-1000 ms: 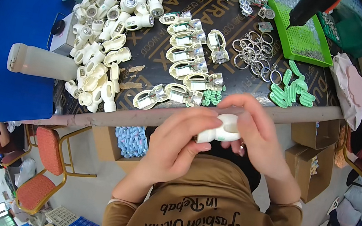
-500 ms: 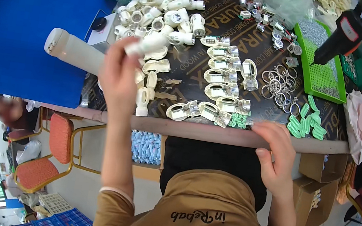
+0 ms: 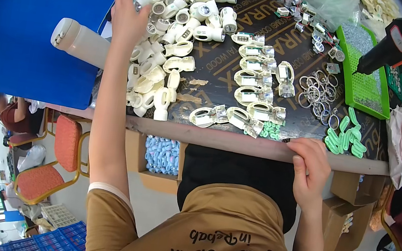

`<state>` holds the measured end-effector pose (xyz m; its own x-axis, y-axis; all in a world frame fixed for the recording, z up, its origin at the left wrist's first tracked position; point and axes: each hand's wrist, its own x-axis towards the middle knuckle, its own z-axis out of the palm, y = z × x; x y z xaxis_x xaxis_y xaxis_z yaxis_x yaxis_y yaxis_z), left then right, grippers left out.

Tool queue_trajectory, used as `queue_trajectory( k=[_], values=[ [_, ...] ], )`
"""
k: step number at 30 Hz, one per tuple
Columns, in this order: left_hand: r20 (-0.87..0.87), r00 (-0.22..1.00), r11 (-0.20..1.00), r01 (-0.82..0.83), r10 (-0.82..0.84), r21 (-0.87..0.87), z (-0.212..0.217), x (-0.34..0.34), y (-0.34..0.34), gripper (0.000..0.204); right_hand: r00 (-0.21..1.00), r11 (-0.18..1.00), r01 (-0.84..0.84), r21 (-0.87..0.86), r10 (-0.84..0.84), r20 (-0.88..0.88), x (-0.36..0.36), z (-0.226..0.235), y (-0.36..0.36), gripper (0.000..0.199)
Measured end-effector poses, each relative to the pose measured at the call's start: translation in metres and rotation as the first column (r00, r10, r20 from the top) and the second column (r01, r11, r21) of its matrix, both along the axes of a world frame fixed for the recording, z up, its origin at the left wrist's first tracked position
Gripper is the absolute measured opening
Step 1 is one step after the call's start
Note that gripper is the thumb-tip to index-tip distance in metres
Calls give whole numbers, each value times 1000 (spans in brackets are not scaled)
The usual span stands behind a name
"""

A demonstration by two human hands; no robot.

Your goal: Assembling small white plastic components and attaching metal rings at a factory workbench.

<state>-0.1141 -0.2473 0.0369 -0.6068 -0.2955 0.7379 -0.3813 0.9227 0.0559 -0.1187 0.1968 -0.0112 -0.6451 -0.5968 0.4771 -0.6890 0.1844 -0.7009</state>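
Left hand reaches across the dark worktable, fingers curled down onto the heap of white plastic housings at its far left; whether it grips one cannot be told. Right hand lies open, empty, over the table's near edge, near the green clips. Assembled units sit in a column mid-table, metal rings just beside them.

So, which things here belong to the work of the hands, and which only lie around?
In use: left hand on the pile of white plastic housings; right hand on the table edge.
Lying about: metal rings, green clips, green tray, white bottle.
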Motion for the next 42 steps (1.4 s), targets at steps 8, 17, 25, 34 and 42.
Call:
queue_trajectory(
  k=[8,17,25,34,42],
  values=[
    [187,897,714,178,-400,677,11,92,147,14,999,1000,26,-8,-26,-20,2,-2,3,12],
    [295,732,705,339,-614,623,-14,93,190,37,999,999,25,21,-24,-38,5,-3,-3,9],
    [-2,746,260,235,-666,937,-9,102,182,35,997,998,53,30,-51,-56,6,-3,0,9],
    [-734,643,-772,347,-218,533,-26,121,244,42,961,955,276,106,-274,-38,-28,12,24,9],
    [-647,706,-653,350,-288,672,-39,127,267,27,997,972,5,235,14,-77,-18,9,13,11]
  ],
)
